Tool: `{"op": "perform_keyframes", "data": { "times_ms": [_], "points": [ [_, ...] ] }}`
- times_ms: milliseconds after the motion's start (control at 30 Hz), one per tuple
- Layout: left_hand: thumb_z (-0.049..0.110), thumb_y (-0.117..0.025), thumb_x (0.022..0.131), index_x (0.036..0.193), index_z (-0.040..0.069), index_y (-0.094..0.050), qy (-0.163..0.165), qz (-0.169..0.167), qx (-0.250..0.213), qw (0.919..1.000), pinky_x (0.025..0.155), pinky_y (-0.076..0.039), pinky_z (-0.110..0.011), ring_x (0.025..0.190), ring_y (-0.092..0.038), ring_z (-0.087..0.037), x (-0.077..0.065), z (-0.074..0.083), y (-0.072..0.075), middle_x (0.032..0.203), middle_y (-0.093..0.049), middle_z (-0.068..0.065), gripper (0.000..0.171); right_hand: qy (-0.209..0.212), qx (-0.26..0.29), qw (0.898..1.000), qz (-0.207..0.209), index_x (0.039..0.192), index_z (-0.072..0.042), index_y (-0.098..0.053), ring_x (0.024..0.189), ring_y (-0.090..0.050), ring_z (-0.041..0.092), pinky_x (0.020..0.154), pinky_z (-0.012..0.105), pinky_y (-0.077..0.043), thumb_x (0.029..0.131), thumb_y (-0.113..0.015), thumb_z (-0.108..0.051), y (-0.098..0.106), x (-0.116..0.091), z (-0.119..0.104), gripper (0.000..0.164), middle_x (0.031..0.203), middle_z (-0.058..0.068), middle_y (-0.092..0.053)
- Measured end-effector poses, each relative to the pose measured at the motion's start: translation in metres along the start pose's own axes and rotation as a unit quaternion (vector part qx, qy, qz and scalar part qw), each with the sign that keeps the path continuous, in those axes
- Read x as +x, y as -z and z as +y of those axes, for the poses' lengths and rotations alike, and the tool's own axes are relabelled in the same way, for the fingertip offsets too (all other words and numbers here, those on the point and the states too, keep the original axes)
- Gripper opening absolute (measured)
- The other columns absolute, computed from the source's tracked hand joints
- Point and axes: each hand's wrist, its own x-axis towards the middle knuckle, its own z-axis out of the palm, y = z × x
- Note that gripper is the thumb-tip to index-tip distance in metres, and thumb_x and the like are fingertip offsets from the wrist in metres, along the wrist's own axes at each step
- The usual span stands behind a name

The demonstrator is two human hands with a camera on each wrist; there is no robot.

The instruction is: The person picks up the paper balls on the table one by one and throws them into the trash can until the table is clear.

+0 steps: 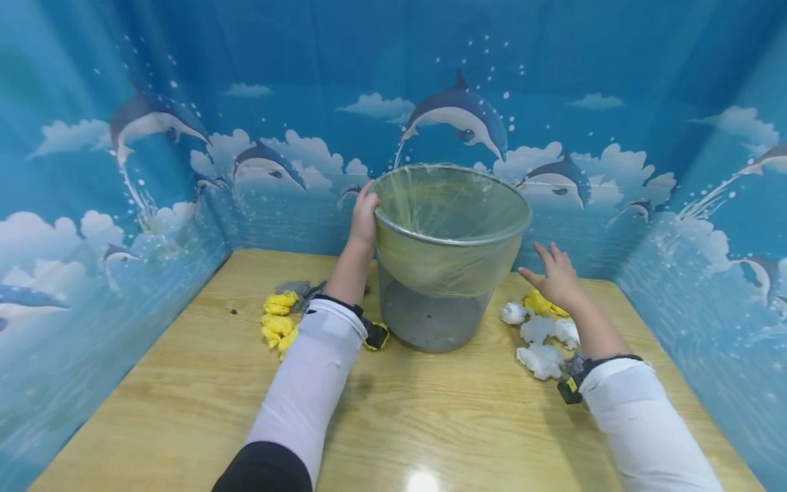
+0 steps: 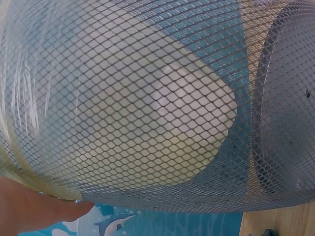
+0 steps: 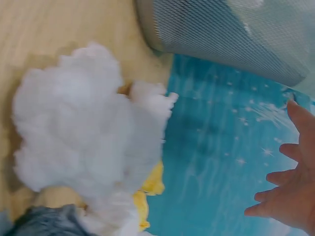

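Bin [image 1: 430,321]: mesh, mid-table, base down; faces up at the mouth. Long axis near vertical, leaning slightly toward one o'clock in head view.
Bag [image 1: 443,270]: clear film, lines the bin, sags to well above the base; also wraps over the rim.
Left hand [image 1: 364,222]: at the bin's ten o'clock, clamped on the rim. Partly hidden from head view; in left wrist view, touches the outside near the rim with one digit.
Right hand [image 1: 558,280]: off the bin's three o'clock, not touching; fingers spread well apart, holding nothing, aimed roughly toward eleven.
White scraps [image 1: 541,360]: crumpled, bunched at the bin's four o'clock, below the right hand in head view.
Yellow scraps [image 1: 278,324]: crumpled, at the bin's eight o'clock; more at four, beside the white.
Grey scraps [image 1: 295,288]: beside the yellow at eight, partly behind the left arm.
Table [image 1: 399,430]: wood-grained, under everything.
Curtain [image 1: 344,61]: blue, dolphin-printed, beyond at twelve.
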Motion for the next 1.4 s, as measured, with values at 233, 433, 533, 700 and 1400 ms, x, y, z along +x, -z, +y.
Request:
{"op": "perform_keyframes", "data": {
  "times_ms": [233, 433, 533, 700, 1400],
  "points": [
    [0.020, -0.034, 0.088, 0.155, 0.016, -0.023, 0.003, 0.000, 0.004, 1.0000, 0.101, -0.029, -0.042, 0.145, -0.022, -0.027, 0.000, -0.001, -0.001, 0.162, -0.015, -0.005, 0.068, 0.036, -0.044, 0.998, -0.016, 0.151, 0.006, -0.018, 0.136, -0.002, 0.063, 0.108, 0.071, -0.011, 0.098, -0.053, -0.038, -0.025, -0.002, 0.004, 0.077, 0.152, 0.041, -0.003],
    [0.021, -0.034, 0.088, 0.155, 0.016, -0.023, 0.001, -0.002, 0.004, 1.0000, 0.098, -0.029, -0.040, 0.144, -0.023, -0.027, 0.002, -0.003, -0.003, 0.162, -0.015, -0.006, 0.068, 0.055, -0.091, 0.994, -0.029, 0.146, 0.009, -0.029, 0.133, -0.012, 0.065, 0.105, 0.072, -0.018, 0.096, -0.056, -0.034, -0.043, -0.003, 0.008, 0.071, 0.149, 0.043, -0.014],
    [0.021, -0.035, 0.087, 0.155, 0.015, -0.023, -0.008, -0.001, 0.000, 1.0000, 0.096, -0.029, -0.039, 0.144, -0.023, -0.027, 0.003, -0.003, -0.004, 0.162, -0.015, -0.006, 0.069, 0.063, -0.096, 0.993, -0.035, 0.145, 0.010, -0.031, 0.133, -0.013, 0.065, 0.105, 0.072, -0.019, 0.096, -0.056, -0.031, -0.047, -0.001, 0.008, 0.068, 0.148, 0.043, -0.015],
    [0.021, -0.035, 0.087, 0.155, 0.016, -0.023, -0.010, 0.004, -0.002, 0.9999, 0.097, -0.029, -0.040, 0.145, -0.023, -0.027, 0.004, -0.001, -0.003, 0.162, -0.015, -0.006, 0.069, 0.075, -0.085, 0.991, -0.070, 0.146, 0.008, -0.029, 0.134, -0.015, 0.062, 0.107, 0.070, -0.020, 0.096, -0.056, -0.027, -0.054, 0.003, 0.009, 0.066, 0.149, 0.043, -0.013],
    [0.020, -0.034, 0.088, 0.155, 0.017, -0.023, 0.000, -0.004, 0.000, 1.0000, 0.092, -0.029, -0.036, 0.142, -0.025, -0.026, 0.002, -0.003, 0.000, 0.163, -0.013, -0.005, 0.068, 0.066, -0.075, 0.985, -0.143, 0.141, 0.010, -0.037, 0.128, -0.034, 0.058, 0.104, 0.064, -0.032, 0.095, -0.058, -0.018, -0.077, 0.005, 0.017, 0.058, 0.141, 0.043, -0.030]
  ]
}}
